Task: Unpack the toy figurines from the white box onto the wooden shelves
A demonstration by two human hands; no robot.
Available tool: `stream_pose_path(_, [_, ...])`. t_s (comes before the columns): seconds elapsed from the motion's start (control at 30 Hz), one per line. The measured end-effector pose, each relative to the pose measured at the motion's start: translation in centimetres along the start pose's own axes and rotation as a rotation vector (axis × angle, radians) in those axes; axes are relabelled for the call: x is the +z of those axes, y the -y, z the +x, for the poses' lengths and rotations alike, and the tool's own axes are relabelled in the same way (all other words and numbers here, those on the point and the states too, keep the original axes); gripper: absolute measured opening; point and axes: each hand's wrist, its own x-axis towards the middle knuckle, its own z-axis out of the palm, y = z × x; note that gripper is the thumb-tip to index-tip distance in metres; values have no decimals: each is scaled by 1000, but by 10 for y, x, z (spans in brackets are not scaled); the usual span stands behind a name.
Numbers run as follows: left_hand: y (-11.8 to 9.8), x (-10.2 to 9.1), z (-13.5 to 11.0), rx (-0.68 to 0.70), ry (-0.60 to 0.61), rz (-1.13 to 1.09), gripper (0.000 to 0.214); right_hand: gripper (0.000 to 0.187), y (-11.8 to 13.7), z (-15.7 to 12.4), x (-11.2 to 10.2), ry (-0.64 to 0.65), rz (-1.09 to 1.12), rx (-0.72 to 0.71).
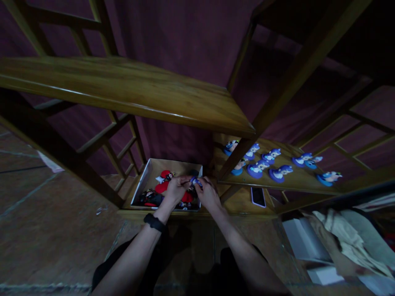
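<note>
at the foot of a wooden shelving unit point(123, 88), against a dark purple wall, a white-walled box point(145, 181) holds red-and-black figurines point(163, 181). to its right, a higher shelf point(300, 180) carries a loose row of blue figurines point(257, 168). a person's left hand point(175, 189) and right hand point(210, 195) meet over the box, close together. a phone point(258, 196) lies flat just right of them, below the blue row. a black wristband point(154, 223) circles the left wrist. both hands' fingertips are pinched on one small blue figurine point(196, 181), held above the box's right end.
</note>
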Motion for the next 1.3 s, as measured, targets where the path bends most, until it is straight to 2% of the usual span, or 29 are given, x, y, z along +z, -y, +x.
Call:
stream_pose_path(0.2, [10,2,1,70,-25,103,20,26,-7,3,3,-1,130,111])
stream_pose_path(0.37, [14,5,-1,64,-41,97,20,29,-12,5,7,2,271,189])
stream_pose_path(0.5, [15,6,-1,42,-51,93,18,29,-13,4,8,17,289,237])
stream_pose_path(0.73, [5,4,0,-166,-54,-128,19,27,-10,6,12,8,254,193])
stream_pose_path(0.9, [4,1,3,-331,-155,-346,12,30,-10,6,14,7,302,121])
stream_pose_path(1.0, [9,-3,7,-409,-166,-427,13,27,-11,8,15,-10,291,106])
stream_pose_path(1.3, [8,-2,11,-486,-139,-466,15,21,-16,20,26,-20,344,168])
